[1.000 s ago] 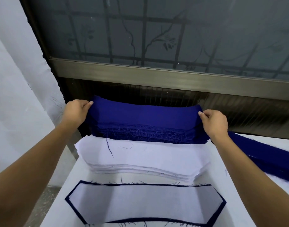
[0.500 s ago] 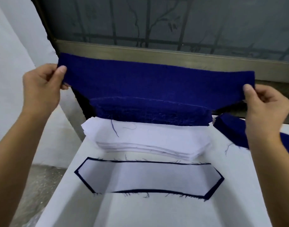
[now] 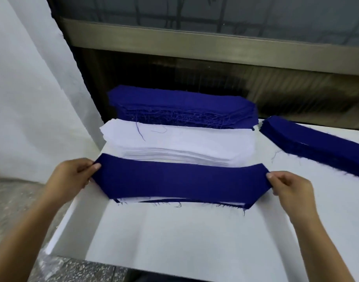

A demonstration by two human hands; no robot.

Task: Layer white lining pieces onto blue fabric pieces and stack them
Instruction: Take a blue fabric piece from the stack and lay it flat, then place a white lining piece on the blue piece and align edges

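Observation:
A single blue fabric piece (image 3: 180,180) is stretched between my hands low over the white table (image 3: 174,237). My left hand (image 3: 72,176) pinches its left end and my right hand (image 3: 290,189) pinches its right end. Under it lies the layered piece (image 3: 194,201), with only a strip of white lining and a blue frayed edge showing at the front. Behind it sits a stack of white lining pieces (image 3: 174,141), and farther back a stack of blue fabric pieces (image 3: 180,106).
A second blue stack (image 3: 316,143) lies on the table at the right. A window frame (image 3: 194,43) and dark sill run along the back, a white wall (image 3: 28,98) at the left. The table's left edge drops to a speckled floor (image 3: 16,196).
The blue piece, held up in front of the window before, has come down and toward me. It now covers most of the layered piece that lay open on the table.

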